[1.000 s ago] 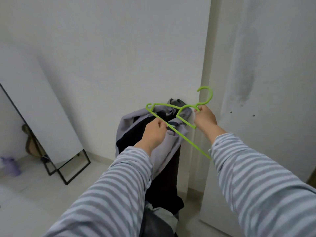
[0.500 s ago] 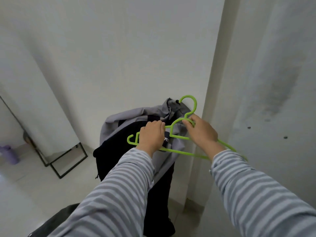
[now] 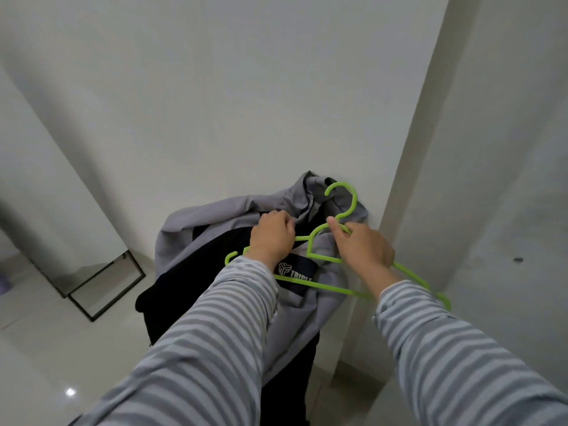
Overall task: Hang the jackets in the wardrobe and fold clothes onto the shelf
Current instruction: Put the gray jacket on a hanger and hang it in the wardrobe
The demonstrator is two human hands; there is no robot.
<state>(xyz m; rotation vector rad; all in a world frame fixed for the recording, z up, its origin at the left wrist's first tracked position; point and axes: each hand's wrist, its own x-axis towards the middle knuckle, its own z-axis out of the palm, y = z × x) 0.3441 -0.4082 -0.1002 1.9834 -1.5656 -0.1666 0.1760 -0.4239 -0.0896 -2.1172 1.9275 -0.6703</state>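
Observation:
A grey jacket [image 3: 215, 216] with a black lining hangs open in front of me, its collar held up near the wall corner. My left hand [image 3: 272, 238] grips the jacket's collar edge, just above a dark label. My right hand [image 3: 364, 249] holds a bright green plastic hanger [image 3: 325, 256] by its neck, below the hook. The hanger lies almost level across the jacket's opening, its left tip at my left wrist and its right arm running under my right wrist.
A white wardrobe panel [image 3: 491, 179] stands at the right, meeting the white wall [image 3: 215, 103] at a corner post. A black-framed mirror [image 3: 101, 290] leans on the wall at the lower left. Pale floor tiles [image 3: 46, 348] lie below.
The hanger has swung from a steep tilt to nearly level and dropped onto the jacket's opening. My right hand followed it down; my left hand kept its grip on the collar.

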